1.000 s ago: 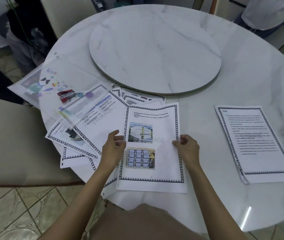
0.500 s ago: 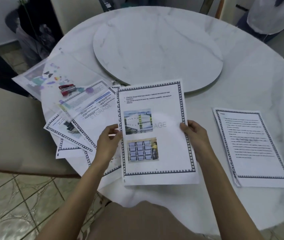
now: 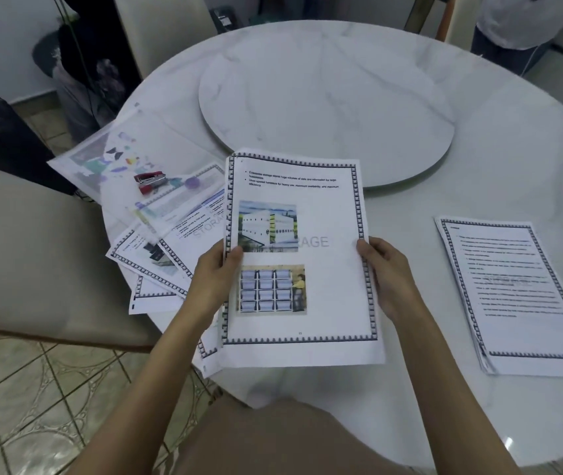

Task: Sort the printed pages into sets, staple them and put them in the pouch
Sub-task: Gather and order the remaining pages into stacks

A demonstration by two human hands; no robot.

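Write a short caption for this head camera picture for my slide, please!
Both hands, left and right, hold a printed page above the table, stapler nearby.

I see a white marble-veined table [image 3: 478, 138], a red stapler [image 3: 149, 181], and white pages [image 3: 328, 303] edged with a dark block-patterned border, bearing colour photos.

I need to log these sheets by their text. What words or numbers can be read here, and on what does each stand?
"AGE", end of a grey watermark: held page, gripped by left hand and right hand.
"STORAG", cut off by the held page: loose page beside it.
Held page's bullet lines and page number: too blurred.
Right stack: text and watermark unreadable.
Stapler, clear pouch: no legible text.
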